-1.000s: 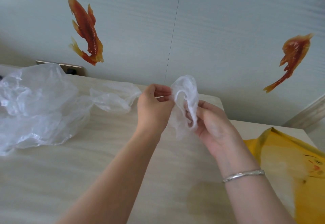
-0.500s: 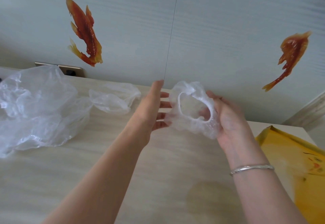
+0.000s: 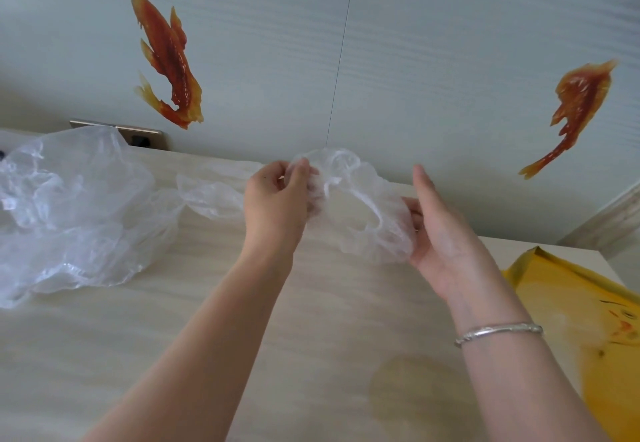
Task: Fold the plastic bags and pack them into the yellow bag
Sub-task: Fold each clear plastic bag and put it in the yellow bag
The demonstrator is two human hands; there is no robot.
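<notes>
A small crumpled clear plastic bag (image 3: 372, 209) hangs in the air between my hands, above the pale wooden table (image 3: 242, 320). My left hand (image 3: 277, 202) pinches its left edge between thumb and fingers. My right hand (image 3: 436, 230) stands edge-up with straight fingers, its palm against the bag's right side; the thumb is hidden behind the plastic. The yellow bag (image 3: 585, 323) lies flat at the table's right edge. A loose heap of clear plastic bags (image 3: 76, 213) lies on the table at the left, and a smaller clear bag (image 3: 211, 192) sits behind my left hand.
The table ends at a grey wall with two orange fish stickers (image 3: 169, 60) (image 3: 575, 109). A metal wall socket (image 3: 138, 135) sits just above the table's far edge, behind the heap. A silver bracelet (image 3: 498, 332) is on my right wrist.
My left hand went from open beside the bag to pinching its left edge. My right hand's fingers straightened and the bag is stretched wider between my hands.
</notes>
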